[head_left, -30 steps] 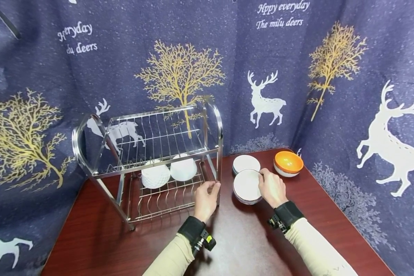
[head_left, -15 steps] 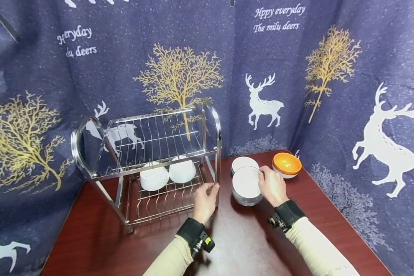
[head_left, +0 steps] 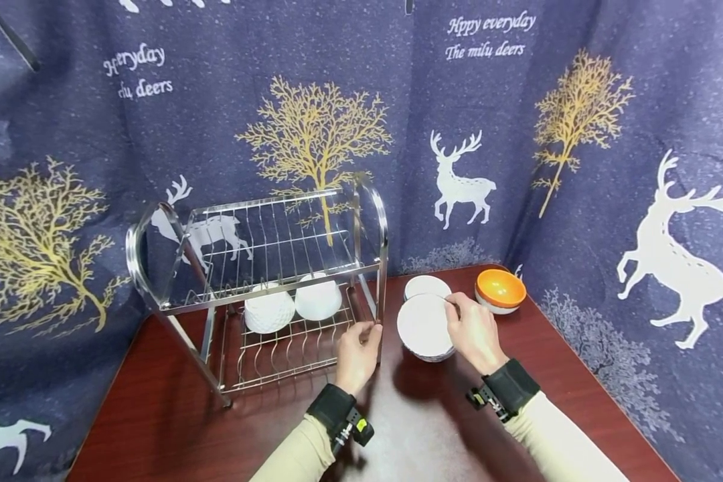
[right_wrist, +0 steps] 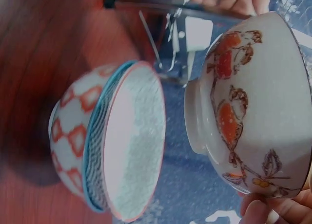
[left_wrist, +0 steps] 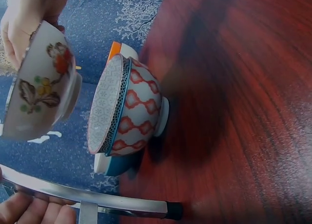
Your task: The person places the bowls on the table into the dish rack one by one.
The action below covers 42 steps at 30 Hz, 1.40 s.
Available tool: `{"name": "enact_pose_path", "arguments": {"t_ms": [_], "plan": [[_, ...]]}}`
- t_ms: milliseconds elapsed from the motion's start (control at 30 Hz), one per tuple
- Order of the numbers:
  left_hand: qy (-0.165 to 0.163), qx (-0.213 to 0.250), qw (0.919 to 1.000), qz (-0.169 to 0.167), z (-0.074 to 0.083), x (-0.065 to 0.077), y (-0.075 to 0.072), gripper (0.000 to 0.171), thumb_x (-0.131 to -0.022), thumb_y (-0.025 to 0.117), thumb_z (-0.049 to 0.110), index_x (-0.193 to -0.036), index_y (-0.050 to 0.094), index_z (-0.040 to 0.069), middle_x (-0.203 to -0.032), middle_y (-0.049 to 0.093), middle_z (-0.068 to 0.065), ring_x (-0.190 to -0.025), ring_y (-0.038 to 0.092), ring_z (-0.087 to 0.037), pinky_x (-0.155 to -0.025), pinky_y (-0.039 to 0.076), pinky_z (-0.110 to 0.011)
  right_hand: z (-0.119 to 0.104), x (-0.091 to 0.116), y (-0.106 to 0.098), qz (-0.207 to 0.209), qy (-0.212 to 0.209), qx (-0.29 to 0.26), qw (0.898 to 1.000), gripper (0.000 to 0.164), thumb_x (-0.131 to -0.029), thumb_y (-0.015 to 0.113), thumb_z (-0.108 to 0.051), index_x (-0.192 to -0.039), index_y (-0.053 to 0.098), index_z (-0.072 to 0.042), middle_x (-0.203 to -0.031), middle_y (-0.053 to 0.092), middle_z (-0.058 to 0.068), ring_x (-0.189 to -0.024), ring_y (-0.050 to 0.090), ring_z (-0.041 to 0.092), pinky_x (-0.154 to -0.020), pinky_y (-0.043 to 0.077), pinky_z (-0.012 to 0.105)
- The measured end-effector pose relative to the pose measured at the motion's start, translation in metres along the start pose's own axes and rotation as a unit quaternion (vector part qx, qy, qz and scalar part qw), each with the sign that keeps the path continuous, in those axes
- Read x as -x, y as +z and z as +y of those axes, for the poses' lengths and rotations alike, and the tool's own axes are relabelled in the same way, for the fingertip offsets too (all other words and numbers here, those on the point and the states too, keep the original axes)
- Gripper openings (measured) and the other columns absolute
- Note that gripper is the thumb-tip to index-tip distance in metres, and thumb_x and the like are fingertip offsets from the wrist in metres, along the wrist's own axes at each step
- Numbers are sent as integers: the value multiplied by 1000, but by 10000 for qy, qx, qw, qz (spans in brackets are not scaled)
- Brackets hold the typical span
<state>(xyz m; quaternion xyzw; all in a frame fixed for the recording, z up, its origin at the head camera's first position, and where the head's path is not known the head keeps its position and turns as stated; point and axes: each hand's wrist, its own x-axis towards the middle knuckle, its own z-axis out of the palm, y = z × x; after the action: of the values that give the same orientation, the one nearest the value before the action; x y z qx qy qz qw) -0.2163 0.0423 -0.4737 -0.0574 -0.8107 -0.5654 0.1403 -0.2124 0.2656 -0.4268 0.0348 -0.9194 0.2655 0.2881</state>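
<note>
My right hand (head_left: pixel 474 333) pinches the rim of a white bowl (head_left: pixel 423 326) at its right side. Orange birds and brown leaves decorate this bowl's outside (right_wrist: pixel 258 102) in the right wrist view. It is raised, its foot apart from a nested stack of bowls (left_wrist: pixel 136 107) with a red-and-white pattern and a blue rim, which stands on the table. In the head view the held bowl hides that stack almost fully. My left hand (head_left: pixel 357 357) grips the front right post of a metal dish rack; its curled fingers (left_wrist: pixel 36 209) show behind the tube in the left wrist view.
The two-tier dish rack (head_left: pixel 271 286) holds two white bowls, one textured (head_left: pixel 269 311) and one smooth (head_left: pixel 318 299), upside down on its lower tier. Another white-lined bowl (head_left: pixel 426 286) stands behind the held one. An orange-lined bowl (head_left: pixel 500 289) sits at the back right, near the curtain.
My right hand has lifted the white bowl off the stack and shifted it slightly left, towards the rack. My left hand keeps its grip on the rack post.
</note>
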Motion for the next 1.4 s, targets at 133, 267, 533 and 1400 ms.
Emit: {"name": "enact_pose_path", "arguments": {"t_ms": [133,267,533,1400], "plan": [[95,52,9999,111,0,4,-3,19,-92,63,24,-96,72,8,-89,71,-4,-82,66,-19,-73,53,-32,-8,6,-2,-31,-140,-202,9997,11,-91,61,-13,-97,68,-8,-81,69,7,-66,62,24,-57,48,43],[-47,470,9986,-244,3,9,-11,24,-95,60,27,-96,71,6,-85,70,-6,-79,66,-21,-72,53,-29,-14,13,0,-114,-280,-436,9986,10,-91,61,-11,-96,69,-9,-83,70,5,-69,63,19,-58,50,39],[-945,2071,9611,-1561,9,20,-30,45,-96,58,32,-119,58,-7,-111,64,-22,-94,67,-33,-85,54,-38,-27,25,7,-230,-415,-669,9966,9,-90,63,-10,-96,69,-11,-83,69,2,-67,61,13,-58,50,33],[-2180,4630,8139,-2750,-14,31,-56,17,-95,57,18,-108,59,7,-98,64,-3,-88,62,-16,-91,50,-38,-43,39,30,-280,-507,-1586,9856,11,-87,66,-6,-93,70,-14,-82,68,-6,-67,58,6,-59,49,24]]}}
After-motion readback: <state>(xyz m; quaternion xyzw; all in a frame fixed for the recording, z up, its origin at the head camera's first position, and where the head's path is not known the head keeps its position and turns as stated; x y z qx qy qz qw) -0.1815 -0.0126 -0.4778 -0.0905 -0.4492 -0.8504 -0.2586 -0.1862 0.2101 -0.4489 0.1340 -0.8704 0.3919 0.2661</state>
